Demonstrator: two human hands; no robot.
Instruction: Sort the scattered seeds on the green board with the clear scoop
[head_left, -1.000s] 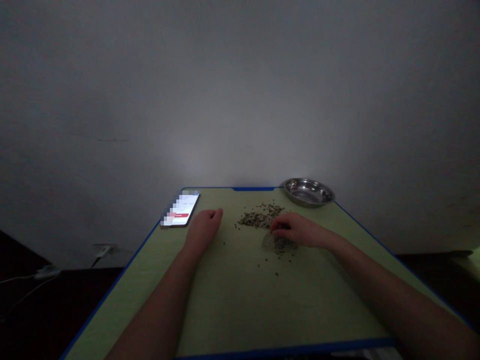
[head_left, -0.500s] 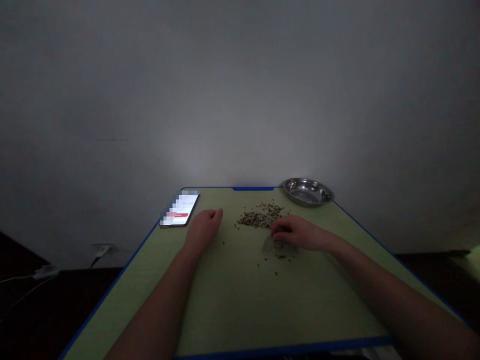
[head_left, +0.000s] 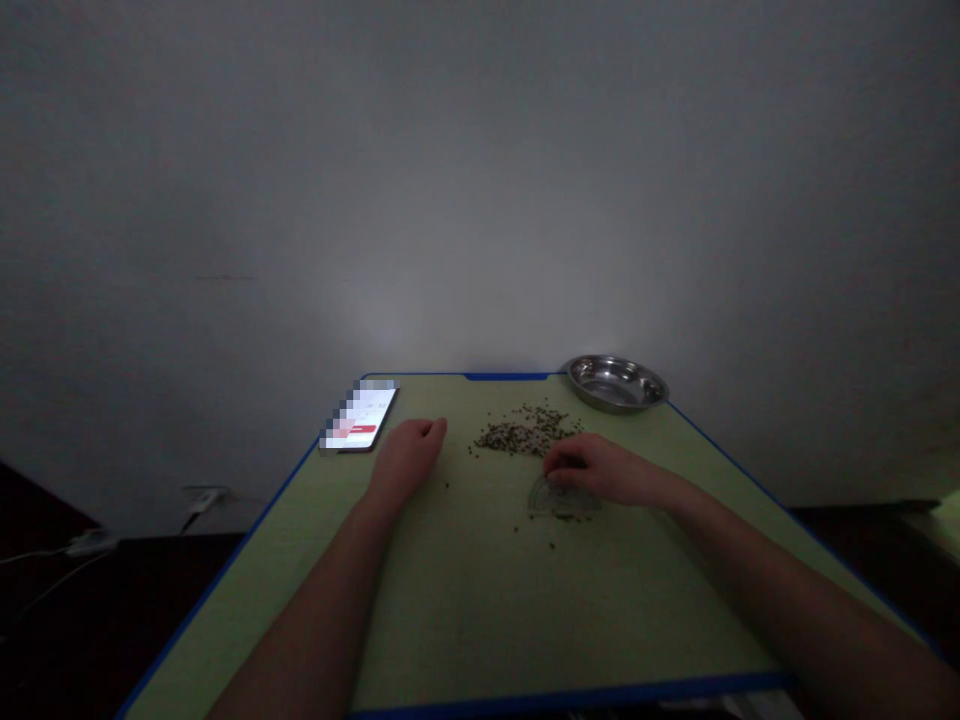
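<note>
My right hand (head_left: pixel 604 467) pinches a clear half-round protractor (head_left: pixel 541 500) by its upper part, just in front of a pile of small dark beans or seeds (head_left: pixel 514 438). The protractor's straight edge faces me, with a few of the grains along it; my fingers cover part of its curve. On the left, my left hand (head_left: pixel 406 452) rests on the table as a loose fist, thumb side up, apart from the pile. Its curled fingers are mostly hidden, and no object shows in it.
A shiny metal bowl (head_left: pixel 616 385) stands at the table's back right corner. A phone (head_left: pixel 371 420) with a lit screen lies at the back left. Stray grains dot the green, blue-edged table (head_left: pixel 465 620). Behind it rises a wall (head_left: pixel 480 200) with a plug (head_left: pixel 206 498) low on the left.
My right hand has shifted slightly right and towards me with the protractor, whose outline now shows sharper. The left hand, phone and bowl have stayed put.
</note>
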